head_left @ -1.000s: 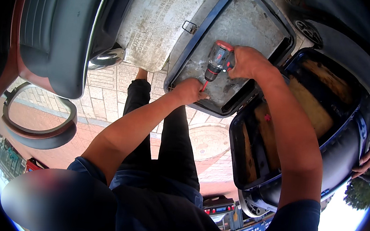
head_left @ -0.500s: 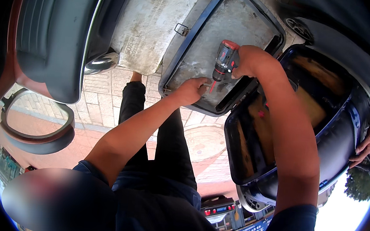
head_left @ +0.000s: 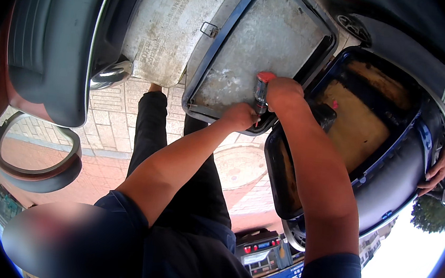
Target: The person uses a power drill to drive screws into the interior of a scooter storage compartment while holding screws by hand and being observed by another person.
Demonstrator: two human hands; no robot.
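Note:
My right hand (head_left: 285, 94) is closed around a red and black cordless drill (head_left: 262, 84), held upright in the picture with its bit toward the near side. Close to the drill's chuck, my left hand (head_left: 240, 117) has its fingers drawn together beside the red bit; what they pinch, if anything, is hidden. Both hands are over the near edge of an open case's worn grey half (head_left: 274, 35), close to the hinge side. The case's dark other half (head_left: 364, 122), with a tan inside, lies to the right, partly behind my right forearm.
Another person's hand (head_left: 438, 167) rests by the dark case at the far right. A padded dark seat (head_left: 53, 45) is at the left, above a padded ring-shaped part (head_left: 37, 173). A stained pale board (head_left: 174, 29) lies beyond the paving (head_left: 109, 108).
My right hand has brought the drill down toward the near hinge-side corner of the grey half. My left hand has shifted right with it and now meets the bit.

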